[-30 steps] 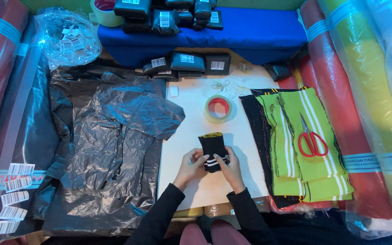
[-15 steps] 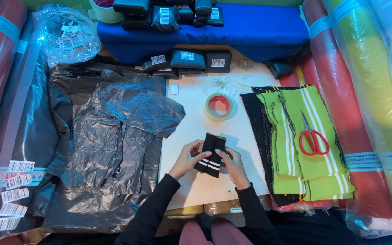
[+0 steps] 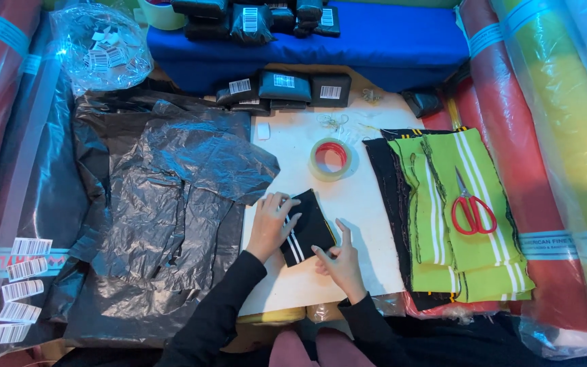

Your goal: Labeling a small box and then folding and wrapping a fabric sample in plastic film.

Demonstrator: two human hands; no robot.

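A small folded piece of black knit fabric with white stripes lies tilted on the white table top. My left hand rests flat on its left side and presses it down. My right hand sits at its lower right corner, fingers loosely spread, index finger raised, touching the edge of the fabric.
Black plastic sheets are heaped to the left. A roll of clear tape lies beyond the fabric. Red scissors rest on stacked lime green striped pieces at right. Black wrapped packets sit at the back. Fabric rolls flank both sides.
The black piece was held up between both hands; now it lies lower on the table, tilted, with my left hand flat on it and my right hand at its corner.
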